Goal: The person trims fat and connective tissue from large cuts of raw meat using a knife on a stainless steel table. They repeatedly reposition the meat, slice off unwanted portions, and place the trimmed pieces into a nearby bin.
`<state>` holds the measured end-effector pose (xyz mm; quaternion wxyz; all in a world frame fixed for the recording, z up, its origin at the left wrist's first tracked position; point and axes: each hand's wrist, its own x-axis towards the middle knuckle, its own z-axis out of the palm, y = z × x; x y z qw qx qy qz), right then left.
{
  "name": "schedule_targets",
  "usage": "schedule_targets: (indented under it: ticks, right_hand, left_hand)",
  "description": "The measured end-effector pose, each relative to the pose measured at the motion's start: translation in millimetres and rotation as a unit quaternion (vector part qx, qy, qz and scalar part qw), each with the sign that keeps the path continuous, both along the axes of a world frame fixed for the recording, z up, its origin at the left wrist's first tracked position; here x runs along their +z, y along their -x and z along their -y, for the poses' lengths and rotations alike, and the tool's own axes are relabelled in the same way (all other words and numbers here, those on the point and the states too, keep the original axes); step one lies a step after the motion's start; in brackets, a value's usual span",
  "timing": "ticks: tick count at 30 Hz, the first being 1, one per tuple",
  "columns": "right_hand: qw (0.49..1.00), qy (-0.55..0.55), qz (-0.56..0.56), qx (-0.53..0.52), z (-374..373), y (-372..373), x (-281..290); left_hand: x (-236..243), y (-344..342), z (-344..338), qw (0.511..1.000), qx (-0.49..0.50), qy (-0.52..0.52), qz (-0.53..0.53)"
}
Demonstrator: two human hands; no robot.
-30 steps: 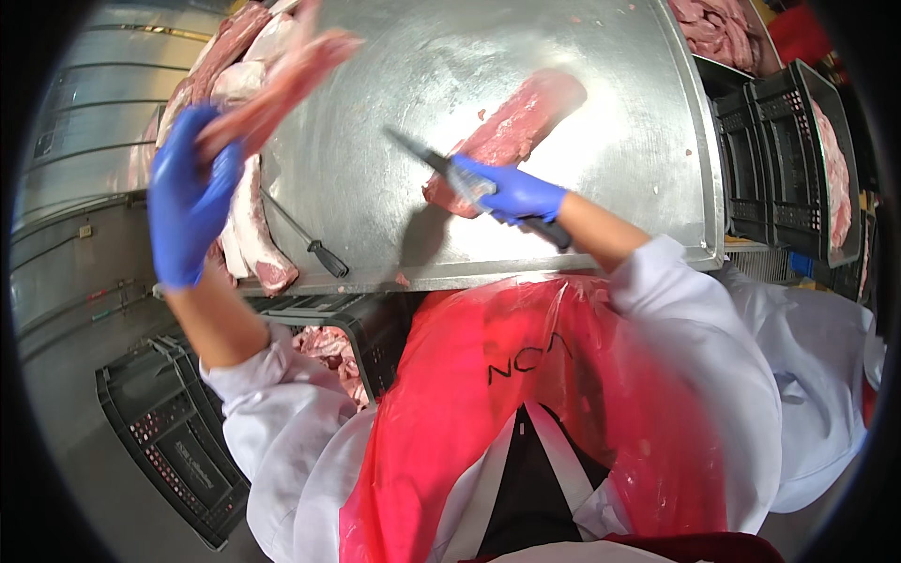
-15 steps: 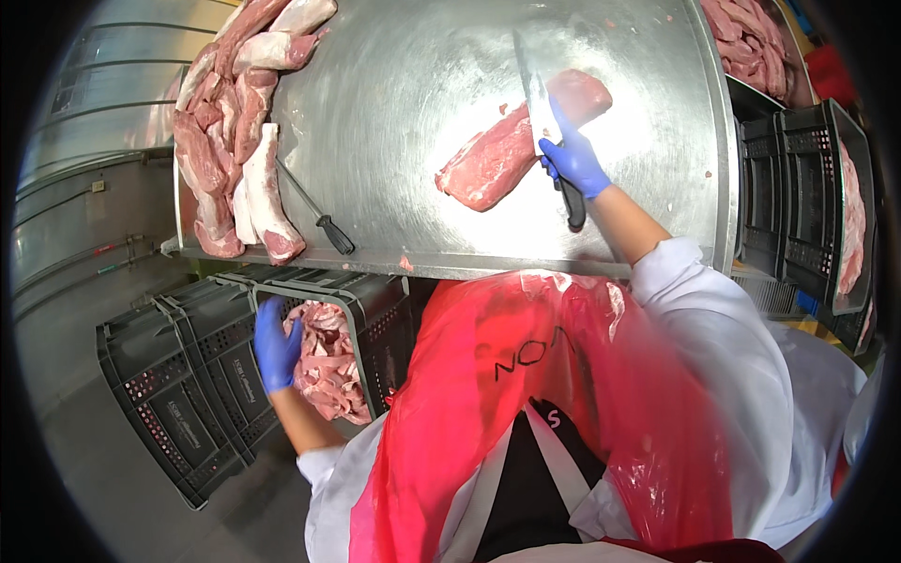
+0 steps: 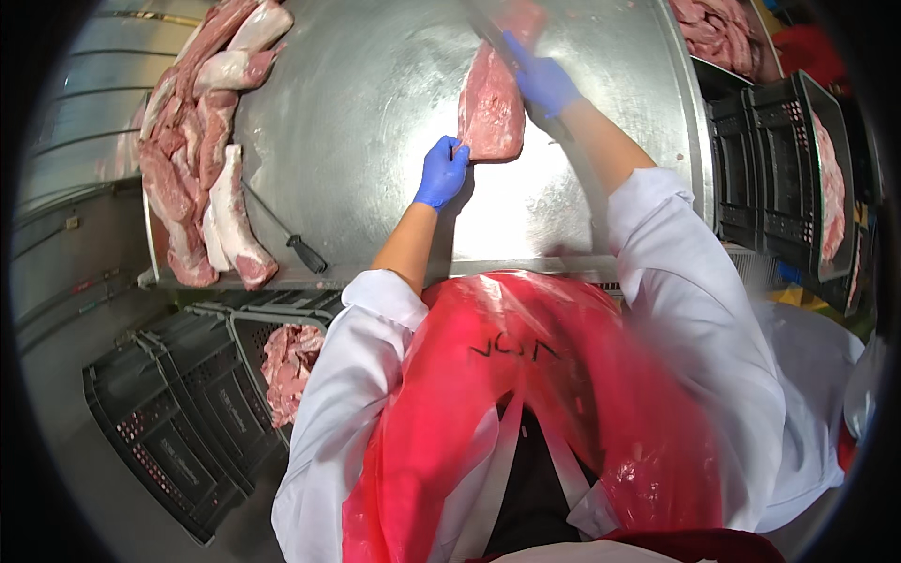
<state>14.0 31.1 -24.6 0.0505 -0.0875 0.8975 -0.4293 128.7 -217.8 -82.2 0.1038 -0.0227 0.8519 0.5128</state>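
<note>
A long piece of pink meat (image 3: 492, 108) lies on the steel table, its far end turned away from me. My left hand (image 3: 443, 175), in a blue glove, pinches the meat's near left corner between thumb and fingers. Over the far part of the meat, my right hand (image 3: 546, 83) grips a knife (image 3: 488, 30), with the index finger stretched forward. Motion blurs the blade, which slants across the meat toward the far left. The knife's handle is hidden by the right hand.
Several uncut pieces of meat (image 3: 202, 141) are heaped on the table's left side, beside a black-handled sharpening steel (image 3: 305, 253). Below left, a dark crate (image 3: 246, 324) holds trimmings (image 3: 289, 366). More crates (image 3: 784, 178) stand right of the table (image 3: 357, 141), near a meat-filled tray (image 3: 718, 33).
My left hand has left the crate of trimmings and taken hold of the meat's near corner. The meat has turned more lengthwise and moved farther away; my right hand has moved away with the knife.
</note>
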Motion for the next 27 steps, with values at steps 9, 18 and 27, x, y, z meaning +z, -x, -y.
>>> schedule_targets:
  ticks: [9, 18, 27]
  right_hand:
    - [0.990, -0.101, 0.096, -0.013, 8, -145, 3]
    - [0.987, -0.140, 0.057, -0.056, 40, -147, -8]
    - [0.960, -0.236, 0.150, -0.030, 8, -244, 31]
  left_hand:
    - [14, 11, -63, 0.971, -0.032, -0.207, 0.112]
    - [2, 17, -63, 0.971, -0.075, -0.206, 0.095]
    - [-13, 21, -50, 0.966, -0.039, -0.231, 0.108]
